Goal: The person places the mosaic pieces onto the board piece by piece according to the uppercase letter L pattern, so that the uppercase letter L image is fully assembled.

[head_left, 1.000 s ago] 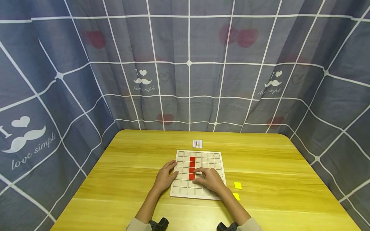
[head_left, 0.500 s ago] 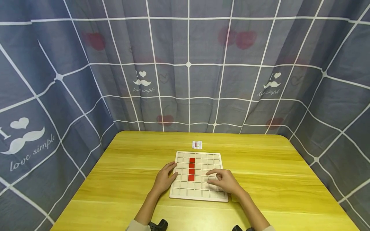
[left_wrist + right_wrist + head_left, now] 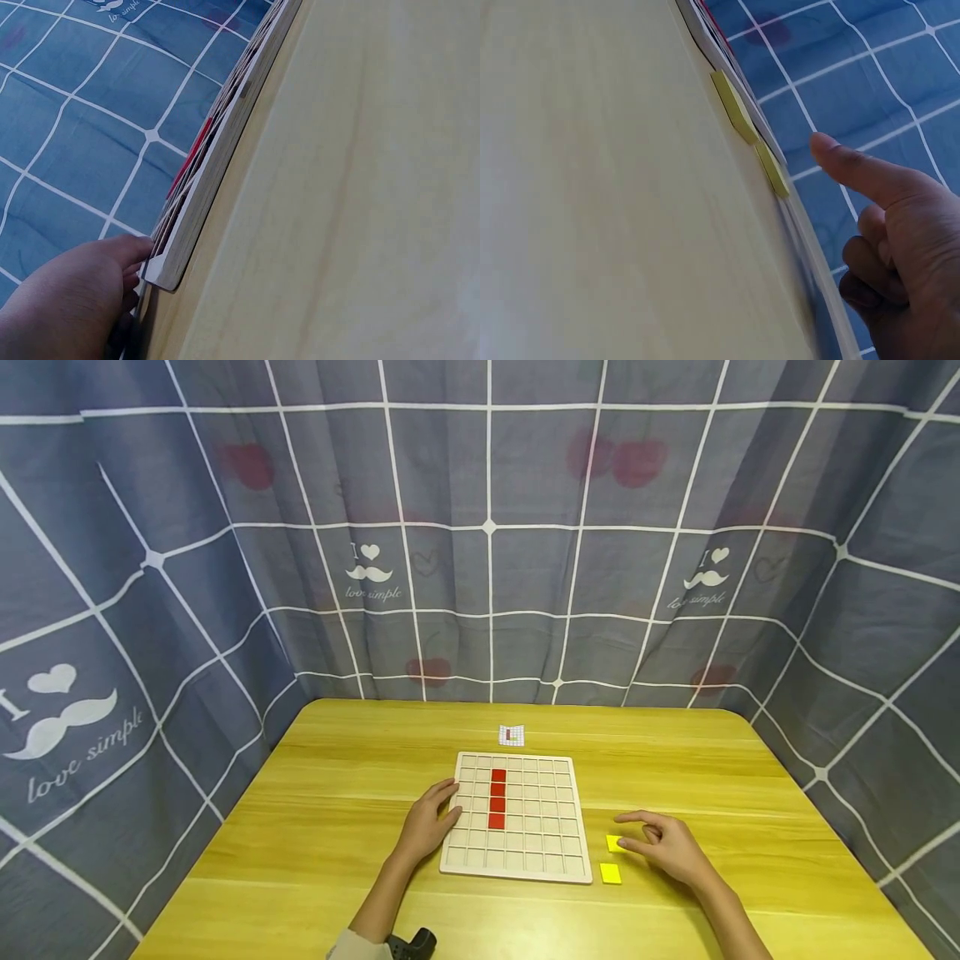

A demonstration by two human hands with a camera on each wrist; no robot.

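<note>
A pale wooden grid board [image 3: 540, 827] lies on the table, with several red square tiles [image 3: 497, 804] in one column of its cells. Along the board's left edge rests my left hand [image 3: 429, 821]; in the left wrist view that hand's thumb touches the board's corner [image 3: 166, 271]. Two yellow square tiles lie right of the board, a near tile [image 3: 611, 873] and a far tile [image 3: 612, 842]. Over the far one hovers my right hand [image 3: 667, 847], index finger and thumb apart, other fingers curled, nothing held. Its thumb partly covers that tile in the head view.
Behind the board lies a small card [image 3: 512, 736] printed with a grid and a coloured pattern. A wooden table [image 3: 360, 752] carries everything. Grey-blue checked curtains [image 3: 450, 568] surround its back and sides.
My right hand has moved from the red tiles rightward off the board to the yellow tiles. The left hand stays at the board's left edge.
</note>
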